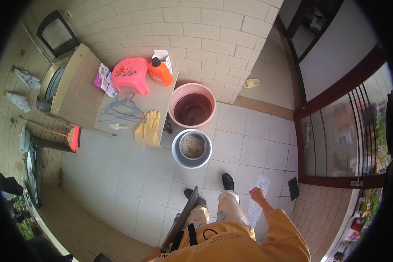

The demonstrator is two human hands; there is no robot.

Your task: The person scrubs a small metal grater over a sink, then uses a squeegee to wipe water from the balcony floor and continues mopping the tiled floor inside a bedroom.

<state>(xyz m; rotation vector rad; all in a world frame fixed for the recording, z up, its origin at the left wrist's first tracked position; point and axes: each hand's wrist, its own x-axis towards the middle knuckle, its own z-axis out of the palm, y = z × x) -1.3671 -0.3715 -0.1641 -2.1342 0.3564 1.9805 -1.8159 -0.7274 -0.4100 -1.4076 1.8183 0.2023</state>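
My left hand (154, 254) is at the bottom edge, partly cut off, holding a long dark flat panel (183, 214). The panel is seen nearly edge-on and slants along my left leg. Out to my right, my right hand (257, 195) hangs above the tiled floor with its fingers curled and nothing visible in them. Ahead of my black boots (228, 181) stands a grey-blue bucket (175, 155) with a smaller pale bowl (182, 148) inside, holding greyish murky contents. Behind it is a pink tub (210, 95) of dark reddish liquid (194, 109).
A table (154, 101) bears yellow rubber gloves (149, 128), clothes hangers (122, 109), a white brush (117, 126), a pink stool (131, 73) and an orange bottle (161, 73). Left are a top-loading washing machine (77, 82) and broom (73, 137). A glass door (330, 144) stands right; the floor (258, 186) looks wet.
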